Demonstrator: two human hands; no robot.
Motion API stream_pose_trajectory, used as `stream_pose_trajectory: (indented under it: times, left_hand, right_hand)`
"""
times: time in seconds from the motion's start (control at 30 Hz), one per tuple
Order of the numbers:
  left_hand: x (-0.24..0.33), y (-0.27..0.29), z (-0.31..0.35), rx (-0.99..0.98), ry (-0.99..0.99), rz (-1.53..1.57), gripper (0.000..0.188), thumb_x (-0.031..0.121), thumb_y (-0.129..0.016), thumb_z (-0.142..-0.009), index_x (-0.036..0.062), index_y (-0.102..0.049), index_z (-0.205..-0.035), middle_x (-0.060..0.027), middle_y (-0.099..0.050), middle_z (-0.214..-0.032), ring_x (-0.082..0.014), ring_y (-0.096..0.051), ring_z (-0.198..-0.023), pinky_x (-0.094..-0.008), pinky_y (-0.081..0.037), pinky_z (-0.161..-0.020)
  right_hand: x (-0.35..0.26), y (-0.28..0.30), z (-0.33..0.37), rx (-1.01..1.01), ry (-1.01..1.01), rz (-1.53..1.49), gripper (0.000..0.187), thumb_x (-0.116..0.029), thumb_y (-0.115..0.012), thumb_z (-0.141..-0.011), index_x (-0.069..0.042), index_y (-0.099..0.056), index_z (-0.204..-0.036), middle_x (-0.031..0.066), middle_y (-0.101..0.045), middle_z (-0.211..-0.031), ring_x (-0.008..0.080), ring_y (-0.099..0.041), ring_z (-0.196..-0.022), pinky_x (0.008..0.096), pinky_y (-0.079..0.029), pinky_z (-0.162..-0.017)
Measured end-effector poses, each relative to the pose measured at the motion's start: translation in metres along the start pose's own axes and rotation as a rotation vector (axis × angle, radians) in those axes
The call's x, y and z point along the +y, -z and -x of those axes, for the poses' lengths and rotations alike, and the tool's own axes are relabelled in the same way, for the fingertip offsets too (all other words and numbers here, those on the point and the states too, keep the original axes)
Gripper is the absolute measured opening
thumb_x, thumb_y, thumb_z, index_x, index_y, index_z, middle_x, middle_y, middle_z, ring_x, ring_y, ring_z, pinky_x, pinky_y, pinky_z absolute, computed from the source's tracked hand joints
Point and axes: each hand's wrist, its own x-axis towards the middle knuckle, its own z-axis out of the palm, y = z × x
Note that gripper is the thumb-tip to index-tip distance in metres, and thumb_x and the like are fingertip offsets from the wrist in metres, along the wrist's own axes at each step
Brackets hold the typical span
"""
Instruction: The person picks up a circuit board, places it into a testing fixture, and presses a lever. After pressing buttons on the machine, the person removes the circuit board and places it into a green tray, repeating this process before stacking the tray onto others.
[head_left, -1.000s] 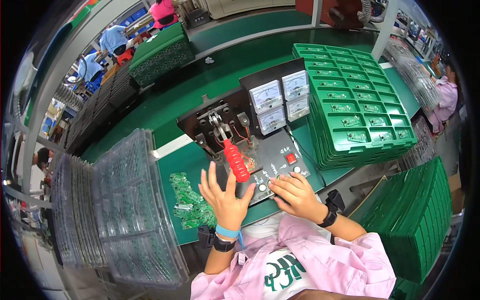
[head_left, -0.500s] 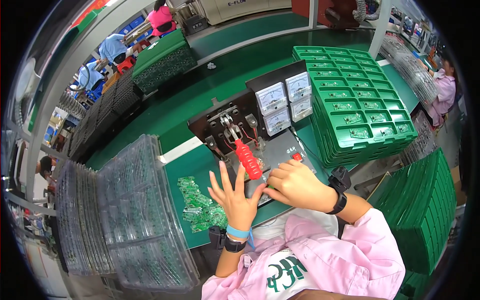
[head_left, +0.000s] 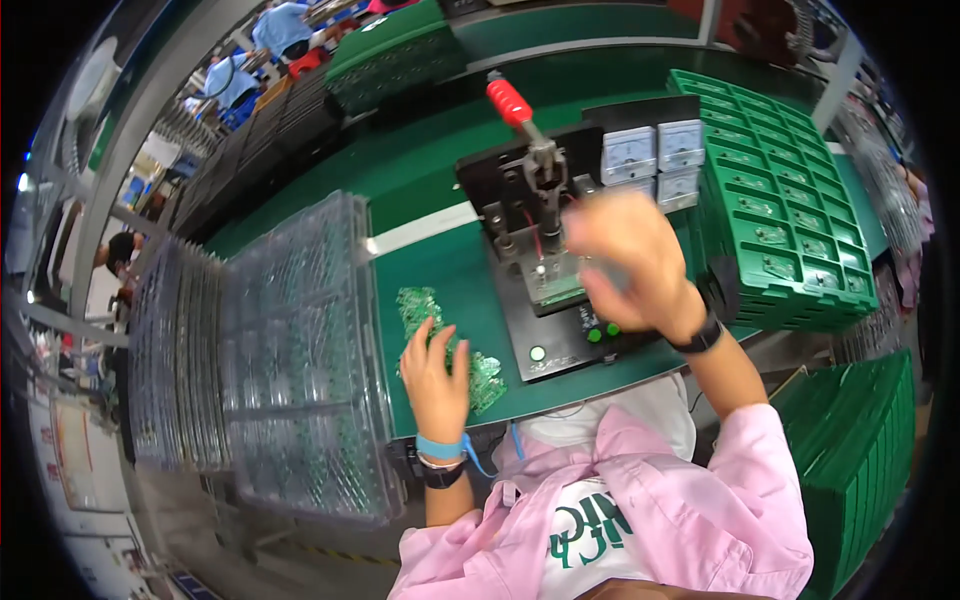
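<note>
My left hand [head_left: 437,385] rests at a loose pile of small green circuit boards [head_left: 418,305], fingers apart and reaching onto the boards. Over the right side of a black test fixture [head_left: 515,325] hangs my right hand [head_left: 635,260]. Motion smears its fingers, so whether it grips anything cannot be told. The fixture's toggle clamp has a red ribbed handle [head_left: 509,103], which points up and away from me, with neither hand on it. Below the clamp sits a pale test bed [head_left: 556,288] with a green edge, partly behind my right hand.
Analog panel meters [head_left: 629,155] stand behind the fixture, the lower ones partly covered. Green compartment trays [head_left: 790,240] holding boards are stacked at right, more green trays [head_left: 850,450] nearer me. Clear plastic trays [head_left: 300,360] stand at left. Other people [head_left: 283,30] sit far left.
The red clamp handle has swung from pointing toward me to up and away. My left hand has gone left to the board pile; my right hand has lifted over the fixture. The view has shifted.
</note>
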Motion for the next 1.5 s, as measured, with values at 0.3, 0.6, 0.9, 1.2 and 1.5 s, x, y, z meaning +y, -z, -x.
stream_pose_trajectory:
  times: [0.3,0.6,0.9,1.2,1.5]
  left_hand:
    - [-0.033,0.002,-0.011,-0.125,-0.227,-0.168,0.025,-0.001,-0.056,-0.087,0.0071,-0.066,-0.108,-0.0119,-0.056,-0.13,-0.034,-0.051,-0.121,-0.0471,-0.037,-0.103]
    - [-0.034,-0.007,-0.03,-0.119,-0.24,-0.03,0.018,0.001,-0.056,-0.089,0.0035,-0.063,-0.106,-0.0132,-0.057,-0.126,-0.0337,-0.057,-0.111,-0.044,-0.043,-0.097]
    - [0.035,0.007,-0.013,0.093,-0.228,0.287,0.024,-0.005,-0.053,-0.09,-0.0009,-0.057,-0.114,-0.0135,-0.058,-0.103,-0.0273,-0.058,-0.092,-0.0342,-0.048,-0.081]
    - [0.092,-0.031,-0.017,-0.078,-0.492,0.279,0.033,-0.013,-0.051,-0.081,-0.0011,-0.063,-0.11,-0.016,-0.062,-0.106,-0.0337,-0.059,-0.102,-0.0443,-0.047,-0.091]
    - [0.111,-0.058,-0.009,-0.067,-0.487,-0.2,0.042,0.01,-0.055,-0.086,-0.003,-0.054,-0.126,-0.0195,-0.053,-0.132,-0.0337,-0.049,-0.125,-0.0453,-0.039,-0.1]
  right_hand:
    - [-0.031,-0.017,0.066,-0.874,-0.193,0.384,0.025,-0.01,-0.062,-0.075,0.001,-0.064,-0.098,0.0061,-0.061,-0.065,0.0199,-0.06,-0.048,0.0321,-0.045,-0.043]
    - [-0.033,0.013,0.06,-0.698,-0.149,0.287,0.015,-0.004,-0.065,-0.069,-0.001,-0.06,-0.083,0.0033,-0.054,-0.061,0.019,-0.058,-0.05,0.0321,-0.045,-0.044]
    - [0.092,0.225,0.072,-0.213,-0.63,0.572,0.009,0.001,-0.064,-0.077,-0.003,-0.061,-0.085,0.0105,-0.058,-0.09,0.0236,-0.061,-0.075,0.0327,-0.047,-0.06]
    - [0.196,0.328,0.182,-0.549,-1.09,1.192,0.032,0.0,-0.054,-0.08,-0.006,-0.067,-0.108,0.0176,-0.055,-0.129,0.0387,-0.057,-0.11,0.0475,-0.048,-0.092]
    - [0.137,0.229,0.074,-0.428,-0.56,0.904,0.037,0.001,-0.053,-0.082,-0.003,-0.059,-0.119,0.0191,-0.04,-0.145,0.0409,-0.043,-0.129,0.0433,-0.037,-0.108]
